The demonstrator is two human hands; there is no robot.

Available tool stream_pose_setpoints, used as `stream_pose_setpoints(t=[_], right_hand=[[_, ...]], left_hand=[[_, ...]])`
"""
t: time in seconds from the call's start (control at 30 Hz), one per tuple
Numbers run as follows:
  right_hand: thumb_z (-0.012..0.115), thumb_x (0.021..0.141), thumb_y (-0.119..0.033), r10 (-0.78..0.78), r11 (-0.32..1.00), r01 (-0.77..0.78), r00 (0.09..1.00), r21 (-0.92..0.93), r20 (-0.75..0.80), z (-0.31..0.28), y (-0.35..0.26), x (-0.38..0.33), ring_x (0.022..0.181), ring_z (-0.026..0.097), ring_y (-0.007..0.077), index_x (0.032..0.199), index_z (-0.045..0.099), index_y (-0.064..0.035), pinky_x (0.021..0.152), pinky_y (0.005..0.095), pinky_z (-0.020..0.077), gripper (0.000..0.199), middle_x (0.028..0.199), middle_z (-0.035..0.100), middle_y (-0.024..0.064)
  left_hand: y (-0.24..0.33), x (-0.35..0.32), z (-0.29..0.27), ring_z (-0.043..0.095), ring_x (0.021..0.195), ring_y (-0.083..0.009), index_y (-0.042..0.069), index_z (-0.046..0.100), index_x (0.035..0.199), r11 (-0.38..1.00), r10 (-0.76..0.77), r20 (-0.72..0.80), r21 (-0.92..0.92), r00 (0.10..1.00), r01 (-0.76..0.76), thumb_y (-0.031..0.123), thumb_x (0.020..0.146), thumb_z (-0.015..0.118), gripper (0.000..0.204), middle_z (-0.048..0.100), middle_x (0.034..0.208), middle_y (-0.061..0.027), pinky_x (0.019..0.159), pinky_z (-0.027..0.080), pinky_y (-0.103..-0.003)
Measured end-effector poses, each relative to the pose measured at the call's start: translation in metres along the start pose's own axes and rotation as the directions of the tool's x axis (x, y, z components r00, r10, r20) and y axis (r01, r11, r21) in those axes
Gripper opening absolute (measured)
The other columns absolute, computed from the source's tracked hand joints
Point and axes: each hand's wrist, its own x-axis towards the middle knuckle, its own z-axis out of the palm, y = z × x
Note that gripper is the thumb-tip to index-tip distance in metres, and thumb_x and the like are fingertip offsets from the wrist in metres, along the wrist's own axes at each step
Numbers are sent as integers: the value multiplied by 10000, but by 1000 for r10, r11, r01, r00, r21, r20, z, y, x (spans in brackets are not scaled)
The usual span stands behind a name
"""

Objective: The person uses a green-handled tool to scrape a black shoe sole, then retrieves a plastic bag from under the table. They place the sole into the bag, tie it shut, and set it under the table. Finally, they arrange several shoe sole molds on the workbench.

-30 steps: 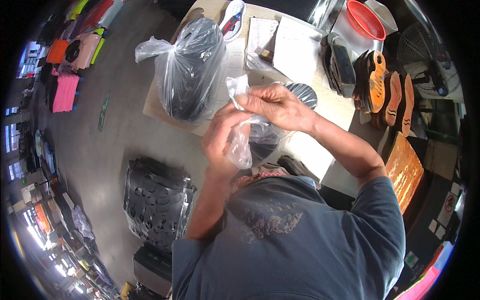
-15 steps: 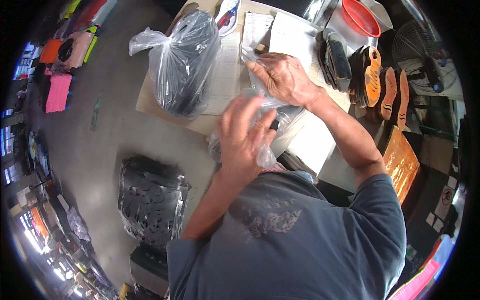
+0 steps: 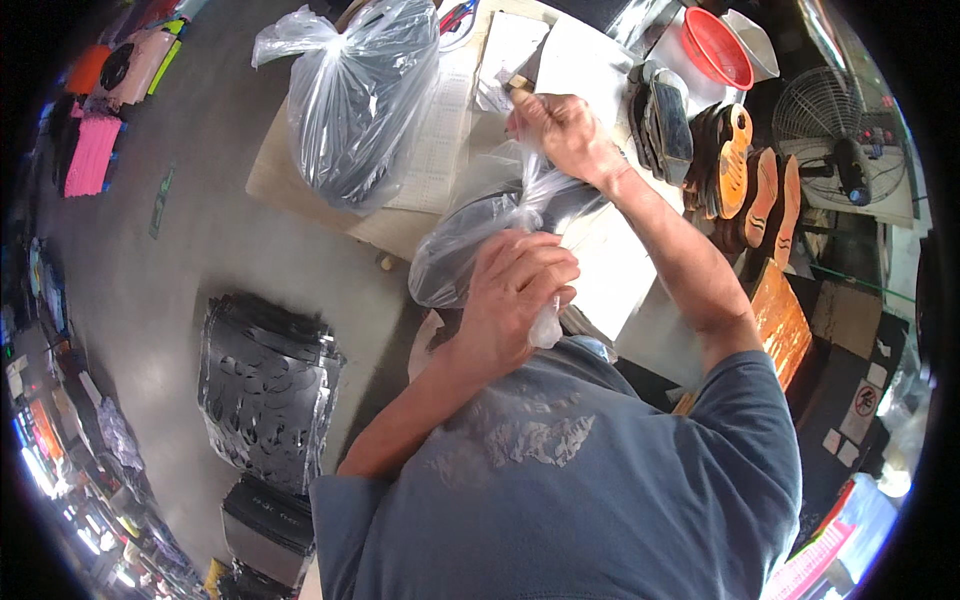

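A clear plastic bag [image 3: 445, 262] with dark contents lies at the near edge of the table in front of me. My right hand [image 3: 567, 135] is closed on the twisted far end of the plastic and pulls it taut. At the near side my left hand [image 3: 520, 290] has its fingers curled round a bunched part of the same bag, and a crumpled tuft shows below its fingers. What exactly is inside the bag I cannot make out. To the left stands a second clear bag [image 3: 360, 115], knotted at the top and full of dark things.
Printed sheets [image 3: 430, 140] and white papers [image 3: 585, 70] cover parts of the table. At the right are dark sole-shaped pieces [image 3: 662, 125], orange sole-shaped templates [image 3: 738, 165], a red basin [image 3: 716, 48] and a fan [image 3: 830, 135]. A stack of black cut sheets [image 3: 268, 395] lies on the left.
My left hand has closed on the near part of the bag. My right hand has shifted slightly away, and the plastic between the hands is now stretched and twisted. The view has moved slightly.
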Motion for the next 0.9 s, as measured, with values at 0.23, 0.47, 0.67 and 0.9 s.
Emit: stream_pose_setpoints(t=[0.23,0.47,0.67,0.9], right_hand=[[538,1085,-334,307,278,-452,878,848,367,-1,-40,-4,489,291,39,792,544,-83,420,218,237,386,654,413,-52],[520,1058,-316,385,701,-537,839,469,385,20,-19,14,526,396,114,747,542,-84,492,298,348,388,641,462,-11],[522,1086,-345,311,639,-434,901,636,303,8,-24,10,473,275,64,736,474,-115,438,264,220,422,584,321,-66],[751,939,-221,-98,981,-5,851,196,515,-40,-78,-42,713,580,67,1178,720,-61,640,259,457,289,787,663,9]], left_hand=[[-1,10,14,620,938,-280,81,610,932,988,85,78,-139,993,-74,159,890,740,158,618,911,-64,961,458,-428],[2,-5,18,606,880,-272,68,606,903,998,13,141,-63,990,-4,164,916,717,147,605,850,-75,905,452,-434],[-5,4,-18,593,871,-252,55,599,918,904,-135,-27,-412,990,112,97,976,597,72,591,851,-86,862,472,-390],[-38,67,-42,623,1068,-216,32,638,1283,952,-245,-306,-253,920,169,239,1116,451,325,651,1126,-125,931,489,-343]])
